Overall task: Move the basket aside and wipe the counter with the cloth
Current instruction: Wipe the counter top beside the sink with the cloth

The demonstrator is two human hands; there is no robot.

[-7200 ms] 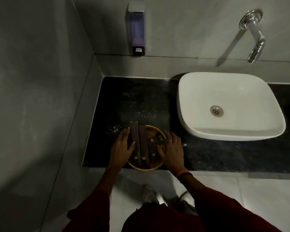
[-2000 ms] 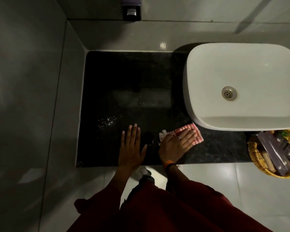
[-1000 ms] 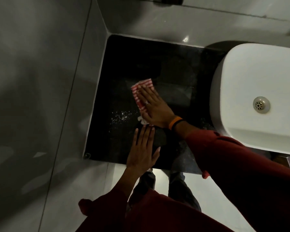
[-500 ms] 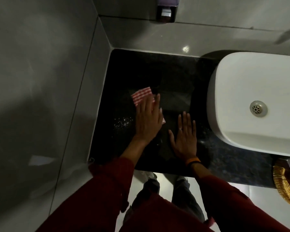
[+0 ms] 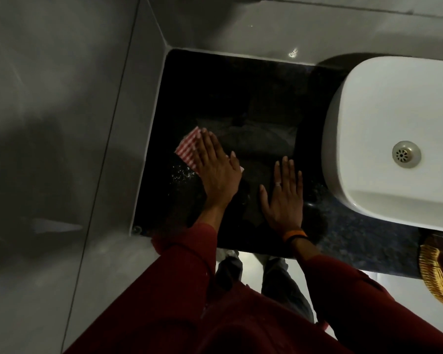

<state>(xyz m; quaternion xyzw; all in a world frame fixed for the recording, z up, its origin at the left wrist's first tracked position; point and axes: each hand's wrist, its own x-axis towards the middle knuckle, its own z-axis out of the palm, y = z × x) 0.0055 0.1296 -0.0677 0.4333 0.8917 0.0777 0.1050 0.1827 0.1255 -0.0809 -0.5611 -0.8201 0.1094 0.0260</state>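
Note:
A red-and-white checked cloth [image 5: 188, 146] lies on the dark stone counter [image 5: 228, 85] near its left wall edge. My left hand [image 5: 216, 169] presses flat on the cloth, covering its right part. Just to the right, my right hand [image 5: 283, 192] rests flat on the bare counter, fingers spread, holding nothing. A patch of white specks [image 5: 180, 173] sits on the counter just below the cloth. The woven yellow basket [image 5: 435, 274] shows partly at the right edge, at the counter's front, right of the sink.
A white basin [image 5: 384, 111] with a metal drain [image 5: 405, 154] fills the right side of the counter. Grey tiled walls close the counter on the left and back. The front edge drops to a pale floor.
The basket went from the left counter to the right of the basin. The cloth passed from my right hand to my left. The left hand has since slid it slightly toward the left wall.

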